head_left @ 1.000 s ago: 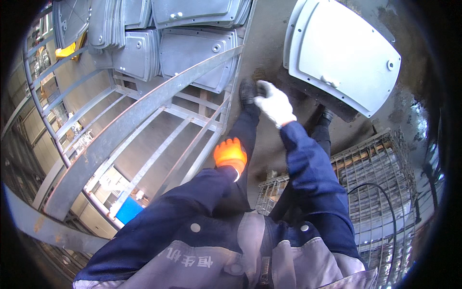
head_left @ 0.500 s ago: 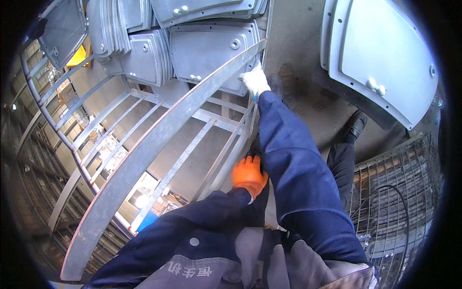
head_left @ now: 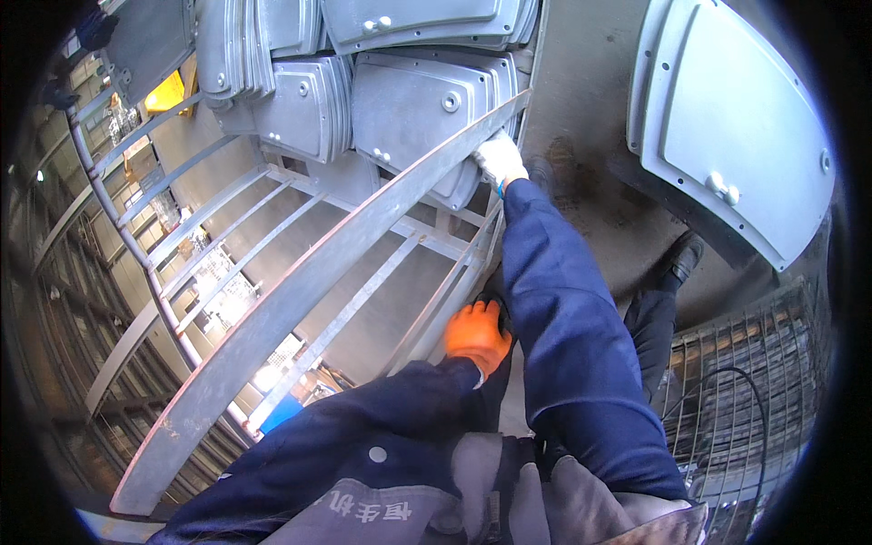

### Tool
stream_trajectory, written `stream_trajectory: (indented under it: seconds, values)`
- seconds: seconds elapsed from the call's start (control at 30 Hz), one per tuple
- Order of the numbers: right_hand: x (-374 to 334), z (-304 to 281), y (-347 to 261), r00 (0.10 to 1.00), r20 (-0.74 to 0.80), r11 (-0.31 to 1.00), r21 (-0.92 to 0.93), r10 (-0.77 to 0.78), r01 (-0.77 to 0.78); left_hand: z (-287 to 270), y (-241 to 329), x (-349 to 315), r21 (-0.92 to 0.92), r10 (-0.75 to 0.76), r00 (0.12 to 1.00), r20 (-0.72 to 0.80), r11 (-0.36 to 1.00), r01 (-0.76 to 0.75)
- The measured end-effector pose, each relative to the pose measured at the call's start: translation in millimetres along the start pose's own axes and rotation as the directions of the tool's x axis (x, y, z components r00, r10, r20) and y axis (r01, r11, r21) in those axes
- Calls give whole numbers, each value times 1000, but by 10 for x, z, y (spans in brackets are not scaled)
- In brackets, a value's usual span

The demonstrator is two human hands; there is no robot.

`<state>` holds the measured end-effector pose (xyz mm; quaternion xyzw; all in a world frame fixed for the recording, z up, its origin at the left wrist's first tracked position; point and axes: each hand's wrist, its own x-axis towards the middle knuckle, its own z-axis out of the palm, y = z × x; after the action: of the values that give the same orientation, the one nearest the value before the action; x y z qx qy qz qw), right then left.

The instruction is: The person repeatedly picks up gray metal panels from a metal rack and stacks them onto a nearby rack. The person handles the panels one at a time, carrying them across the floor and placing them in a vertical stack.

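Flat metal bar (head_left: 289, 300) along rack (head_left: 372, 288) side: likely stiff, heavy, hardly fragile | hold: far end, by edges; smooth face may slip | right hand (head_left: 501, 160): against far end, closure cannot be told | left hand (head_left: 478, 338): fingers loosely spread over leg (head_left: 491, 397)

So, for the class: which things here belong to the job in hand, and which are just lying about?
Apparently part of the job:
right hand, white-gloved, at the long metal rail
left hand, orange-gloved, off the rail
grey panels stacked beyond the rail

Seemingly lying about:
wire mesh cage, lower right
black cable, same corner
yellow object, upper left
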<state>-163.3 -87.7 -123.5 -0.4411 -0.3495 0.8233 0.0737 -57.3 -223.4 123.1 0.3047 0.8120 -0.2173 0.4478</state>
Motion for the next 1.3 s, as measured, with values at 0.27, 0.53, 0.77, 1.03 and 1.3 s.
stream_trajectory:
  seconds: [0.27,0.53,0.77,1.03,1.3]
  values:
    - [-223,221,-268,904,397,777,-515,-158,362,-3,4,-54,-35,-51,998,-41,998,49]
    - [-1260,765,-432,950,241,980,-42,197,-192,246,-155,-96,-879,-294,952,85,428,211]
    - [-1930,484,-873,943,226,787,522,246,-330,693,-329,-9,-87,-215,955,203,968,237]
    - [-2529,-157,-1230,902,198,688,590,384,-422,656,-143,-38,-129,-226,962,152,961,246]
    - [-3296,-770,-1918,923,53,784,509,382,-354,617,121,-138,-61,-110,994,9,992,110]
